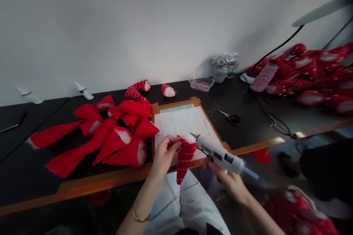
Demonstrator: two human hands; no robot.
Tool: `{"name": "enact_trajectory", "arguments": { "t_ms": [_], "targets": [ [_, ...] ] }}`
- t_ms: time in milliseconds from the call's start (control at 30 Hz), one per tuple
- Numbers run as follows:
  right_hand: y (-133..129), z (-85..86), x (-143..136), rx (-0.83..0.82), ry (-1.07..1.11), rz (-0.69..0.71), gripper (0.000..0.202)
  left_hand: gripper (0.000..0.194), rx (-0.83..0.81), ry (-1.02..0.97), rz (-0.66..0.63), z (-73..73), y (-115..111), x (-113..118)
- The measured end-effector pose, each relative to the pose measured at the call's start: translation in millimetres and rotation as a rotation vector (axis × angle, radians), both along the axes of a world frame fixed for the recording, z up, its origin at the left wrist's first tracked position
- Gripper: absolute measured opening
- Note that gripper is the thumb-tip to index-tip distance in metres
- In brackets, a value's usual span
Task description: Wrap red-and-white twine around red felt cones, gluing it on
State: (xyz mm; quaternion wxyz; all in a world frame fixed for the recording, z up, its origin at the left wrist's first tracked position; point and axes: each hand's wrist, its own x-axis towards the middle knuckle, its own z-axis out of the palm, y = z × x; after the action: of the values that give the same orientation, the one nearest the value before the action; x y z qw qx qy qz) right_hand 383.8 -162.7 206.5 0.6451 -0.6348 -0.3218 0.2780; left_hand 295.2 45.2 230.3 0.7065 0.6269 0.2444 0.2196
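Note:
Pinched between the thumb and fingers of my left hand (pixel 167 154) is the upper left edge of a red cone with white stitched stripes (pixel 185 158). It hangs point down over the front edge of the work sheet (pixel 184 123), its white stuffing facing up. My right hand (pixel 227 181) is closed round the handle of a white glue gun (pixel 220 154). The gun's nozzle points left, just above the cone's open top. Red and white cord (pixel 171 202) trails over my lap below the cone.
Plain red stuffed cones (pixel 121 147) lie at left, striped ones (pixel 138 89) behind. Black scissors (pixel 231 118), a tub of cord bits (pixel 202 84), a cord spool (pixel 264 78) and a lamp (pixel 320 10) are at right, beside a heap of decorated red cones (pixel 311 66).

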Motion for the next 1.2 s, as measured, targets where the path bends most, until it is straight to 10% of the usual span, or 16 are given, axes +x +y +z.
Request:
{"name": "enact_trajectory", "arguments": {
  "t_ms": [1200],
  "targets": [
    [11,-22.7,-33,0.008,0.227,-0.073,0.041,0.025,0.024,-0.034,-0.057,-9.4,2,0]
  ]
}}
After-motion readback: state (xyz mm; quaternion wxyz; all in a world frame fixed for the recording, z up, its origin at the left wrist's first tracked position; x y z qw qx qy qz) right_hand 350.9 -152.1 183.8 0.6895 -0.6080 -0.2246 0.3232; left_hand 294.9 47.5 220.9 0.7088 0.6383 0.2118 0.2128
